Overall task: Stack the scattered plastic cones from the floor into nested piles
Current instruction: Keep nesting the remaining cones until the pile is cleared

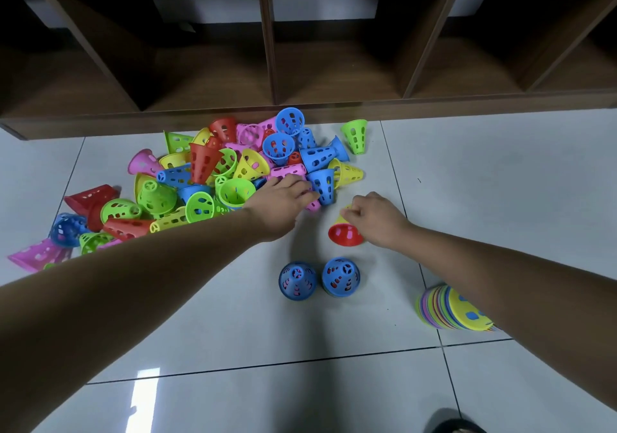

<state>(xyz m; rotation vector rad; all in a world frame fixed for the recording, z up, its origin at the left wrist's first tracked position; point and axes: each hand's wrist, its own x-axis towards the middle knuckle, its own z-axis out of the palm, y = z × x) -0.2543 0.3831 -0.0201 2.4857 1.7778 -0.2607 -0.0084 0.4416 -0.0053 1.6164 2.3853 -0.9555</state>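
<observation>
1. Plastic cones in red, blue, green, yellow and pink lie in a heap of cones (200,179) on the white tiled floor (233,332), spreading from its far edge, below a wooden shelf unit (334,65), toward its left edge
2. The left hand (283,200) reaches into the heap's near right side, its fingers lying over a pink cone (313,205) that touches a blue cone (323,184); whether they clamp it cannot be told
3. The right hand (379,220), fingers curled together, grips the narrow end of a red cone (345,235) nested with a yellow cone (343,219), the wide mouth facing the person
4. A blue-topped pile (297,280) and a second blue-topped pile (340,277) stand side by side mid-floor, nearer the person
5. A long multicoloured pile (450,309) lies on its side toward the floor's right edge, partly hidden by the right forearm
6. A lone green cone (355,135) sits apart from the heap, close to the shelf unit
</observation>
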